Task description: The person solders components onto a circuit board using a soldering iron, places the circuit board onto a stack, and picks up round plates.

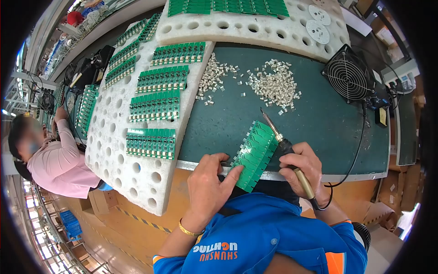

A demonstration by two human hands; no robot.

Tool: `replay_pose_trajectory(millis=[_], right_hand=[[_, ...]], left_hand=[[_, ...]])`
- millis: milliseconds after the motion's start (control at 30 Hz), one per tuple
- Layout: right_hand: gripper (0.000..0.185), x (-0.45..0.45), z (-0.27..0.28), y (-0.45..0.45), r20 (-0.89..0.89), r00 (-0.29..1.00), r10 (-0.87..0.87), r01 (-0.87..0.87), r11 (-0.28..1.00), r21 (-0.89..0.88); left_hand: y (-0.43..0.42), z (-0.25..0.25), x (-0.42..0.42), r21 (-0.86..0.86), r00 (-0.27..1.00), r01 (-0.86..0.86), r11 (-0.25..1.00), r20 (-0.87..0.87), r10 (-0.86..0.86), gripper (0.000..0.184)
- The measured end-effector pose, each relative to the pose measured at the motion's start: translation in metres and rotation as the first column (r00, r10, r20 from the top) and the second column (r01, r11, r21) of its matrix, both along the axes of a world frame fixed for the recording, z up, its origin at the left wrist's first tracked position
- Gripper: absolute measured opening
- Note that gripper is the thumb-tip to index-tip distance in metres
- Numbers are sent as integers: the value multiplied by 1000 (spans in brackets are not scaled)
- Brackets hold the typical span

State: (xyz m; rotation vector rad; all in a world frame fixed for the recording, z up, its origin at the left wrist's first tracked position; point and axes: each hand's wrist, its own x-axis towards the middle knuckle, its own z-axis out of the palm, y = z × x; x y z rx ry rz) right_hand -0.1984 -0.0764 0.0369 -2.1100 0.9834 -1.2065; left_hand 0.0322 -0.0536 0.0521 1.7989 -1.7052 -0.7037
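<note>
My left hand (211, 185) grips the lower left side of a green circuit board panel (256, 155), which is held tilted at the table's front edge. A row of small parts and pins lines the panel's left edge. In my right hand (303, 169) is a soldering iron (285, 146), its tip pointing up and left, close to the panel's upper right corner. Beyond the tip, a pile of small white connectors (276, 84) lies on the green mat (319, 123). A second pile of connectors (211, 77) lies beside the foam board.
White foam boards (107, 141) with round holes hold several populated panels (154, 106) at the left, and more panels (228, 6) lie at the back. A black fan (347, 75) stands at the right, near the iron's cable (358, 157). A co-worker in pink (64, 162) sits at the far left.
</note>
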Motion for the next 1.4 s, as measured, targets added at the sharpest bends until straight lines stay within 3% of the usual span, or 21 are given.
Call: replay_pose_trajectory(millis=[67,400,467,500,567,667,767,967,1067,1233,1400], right_hand=[[31,3,-4,-1,-17,1000,-4,3,1000,-30],[47,7,-10,-1,-70,997,19,-20,1000,-23],[47,7,-9,0,-96,995,24,-25,1000,-10],[38,7,-7,0,-121,992,28,-31,999,-25],[31,6,-6,0,-145,989,29,-35,998,-42],[32,6,-7,-1,-150,988,48,-57,997,-56],[48,6,-7,0,-111,992,54,-59,998,-38],[45,8,-8,-1,-35,997,69,-72,993,-91],[39,4,-9,1,-62,996,56,-62,993,-97],[28,4,-18,1,104,995,6,10,987,-157],[26,3,-18,2,131,991,-16,35,989,-144]], left_hand=[[1,0,-1,-38,989,78,996,131,-72,37],[0,-1,-8,-77,981,111,991,169,-97,39],[1,-4,-9,-93,989,106,990,117,-95,39],[1,-2,-10,-94,988,107,990,119,-96,39],[1,4,-12,179,999,19,984,-35,-13,37],[-2,9,-11,245,984,-27,969,-162,68,36],[0,8,-7,298,977,12,954,-205,52,34],[2,3,-3,319,924,37,947,-372,89,19],[4,0,-1,331,911,39,943,-399,103,19],[8,-6,4,322,871,88,943,-483,83,19],[11,-11,5,318,815,108,942,-571,99,18]])
